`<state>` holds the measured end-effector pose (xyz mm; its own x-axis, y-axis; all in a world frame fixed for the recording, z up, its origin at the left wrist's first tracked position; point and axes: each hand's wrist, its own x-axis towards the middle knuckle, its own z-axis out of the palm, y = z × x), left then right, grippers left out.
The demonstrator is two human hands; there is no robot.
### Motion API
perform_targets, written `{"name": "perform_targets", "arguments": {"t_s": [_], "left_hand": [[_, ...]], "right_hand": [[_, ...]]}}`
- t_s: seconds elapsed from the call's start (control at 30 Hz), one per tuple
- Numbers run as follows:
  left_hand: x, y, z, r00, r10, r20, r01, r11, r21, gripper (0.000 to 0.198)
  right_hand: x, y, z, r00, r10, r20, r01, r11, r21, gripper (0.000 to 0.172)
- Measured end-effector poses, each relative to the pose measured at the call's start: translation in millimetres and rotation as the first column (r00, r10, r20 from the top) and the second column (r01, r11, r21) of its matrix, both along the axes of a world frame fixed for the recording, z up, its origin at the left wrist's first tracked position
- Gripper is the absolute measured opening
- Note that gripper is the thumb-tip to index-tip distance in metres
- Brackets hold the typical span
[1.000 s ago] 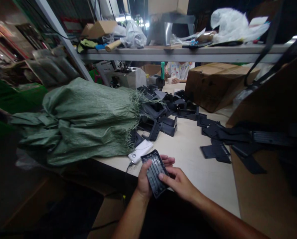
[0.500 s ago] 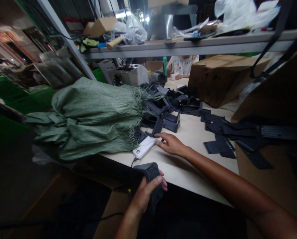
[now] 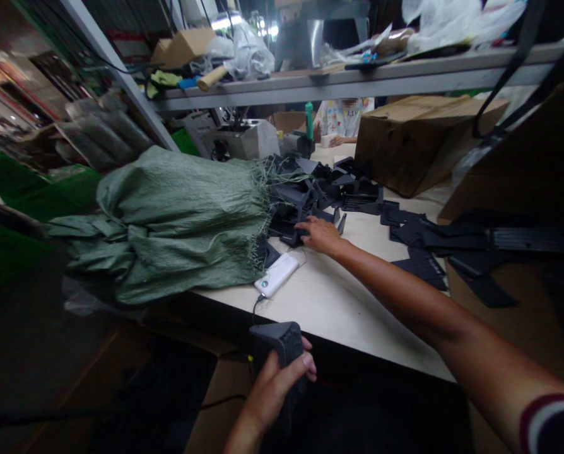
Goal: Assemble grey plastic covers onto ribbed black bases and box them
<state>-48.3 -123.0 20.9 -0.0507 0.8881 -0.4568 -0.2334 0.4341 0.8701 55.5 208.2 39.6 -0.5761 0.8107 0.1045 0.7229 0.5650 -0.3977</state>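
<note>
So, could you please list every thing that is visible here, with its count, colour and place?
table: one, pale, centre
shelf: one, grey, above the table, cluttered
sack: one, green, table left
part pile: many, black, at the sack mouth
flat parts: several, black, table right
power bank: one, white, near table edge, cable attached
cardboard box: one, brown, far right
co-worker: one, light shirt, far end
held part: one, black, below the table edge
left hand: closed on the held part
right hand: open, touching the part pile
</note>
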Motion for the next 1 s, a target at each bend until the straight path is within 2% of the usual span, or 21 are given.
{"name": "perform_targets", "arguments": {"t_s": [0.1, 0.23, 0.4, 0.5, 0.6, 0.67, 0.73, 0.8, 0.87, 0.9, 0.93, 1.0], "left_hand": [[-2, -4, 3.6, 0.997, -0.011, -0.073, 0.012, 1.000, 0.025, 0.051], [-14, -10, -0.9, 0.992, 0.023, -0.127, -0.026, 1.000, -0.017, 0.058], [-30, -9, -5.4, 0.984, -0.039, -0.173, 0.032, 0.999, -0.043, 0.070], [-28, -1, -2.3, 0.983, -0.073, -0.167, 0.071, 0.997, -0.022, 0.066], [-19, 12, 0.8, 0.957, -0.230, -0.179, 0.236, 0.972, 0.016, 0.066], [-15, 22, 1.5, 0.937, -0.326, -0.128, 0.331, 0.943, 0.026, 0.066], [-13, 29, 1.7, 0.944, -0.327, -0.056, 0.328, 0.944, 0.030, 0.066], [-14, 31, 2.0, 0.959, -0.279, -0.044, 0.281, 0.959, 0.039, 0.066], [-16, 29, 2.7, 0.962, -0.259, -0.083, 0.263, 0.964, 0.048, 0.066], [-17, 28, 3.0, 0.961, -0.263, -0.090, 0.268, 0.962, 0.051, 0.067], [-18, 26, 3.2, 0.959, -0.272, -0.078, 0.276, 0.960, 0.051, 0.069], [-19, 24, 2.8, 0.960, -0.280, 0.007, 0.279, 0.959, 0.050, 0.074]], "right_hand": [[25, -14, -0.7, 0.999, -0.041, -0.026, 0.042, 0.998, 0.045, 0.052], [88, -41, -10.4, 0.996, -0.087, -0.030, 0.090, 0.992, 0.089, 0.054], [177, -73, -29.8, 0.948, -0.310, 0.072, 0.303, 0.948, 0.095, 0.058], [208, -85, -46.2, 0.894, -0.428, 0.135, 0.420, 0.904, 0.085, 0.058], [217, -94, -59.1, 0.881, -0.445, 0.160, 0.444, 0.895, 0.049, 0.044], [215, -100, -58.8, 0.880, -0.455, 0.139, 0.453, 0.890, 0.048, 0.035], [211, -108, -48.3, 0.878, -0.470, 0.091, 0.465, 0.883, 0.069, 0.035], [207, -119, -29.7, 0.882, -0.471, 0.030, 0.466, 0.879, 0.101, 0.036], [204, -128, -10.0, 0.879, -0.451, -0.155, 0.468, 0.878, 0.099, 0.035], [201, -131, -2.6, 0.849, -0.435, -0.301, 0.473, 0.878, 0.066, 0.036], [199, -133, 1.6, 0.784, -0.420, -0.457, 0.474, 0.881, 0.003, 0.038], [195, -134, -2.0, 0.582, -0.437, -0.686, 0.439, 0.879, -0.187, 0.048]]}}
